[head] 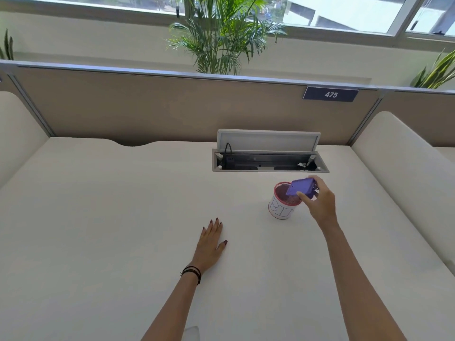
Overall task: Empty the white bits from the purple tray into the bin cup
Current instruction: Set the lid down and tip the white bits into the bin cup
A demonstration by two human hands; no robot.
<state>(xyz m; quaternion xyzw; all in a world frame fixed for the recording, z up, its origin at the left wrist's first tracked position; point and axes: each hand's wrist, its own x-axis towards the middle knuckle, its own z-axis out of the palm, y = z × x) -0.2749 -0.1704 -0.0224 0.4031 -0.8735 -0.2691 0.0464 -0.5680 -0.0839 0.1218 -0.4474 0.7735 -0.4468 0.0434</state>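
Observation:
My right hand grips the small purple tray and holds it tipped over, its underside facing me, right above the mouth of the bin cup. The cup is white with a red mesh rim and "BIN" written on its side. The tray's inside and any white bits are hidden from me. My left hand lies flat on the white desk, fingers spread, well to the left of the cup and holding nothing.
Just behind the cup, an open cable hatch with its lid raised is sunk into the desk. A beige partition with a "475" sign closes the back. Padded side panels flank the desk on both sides.

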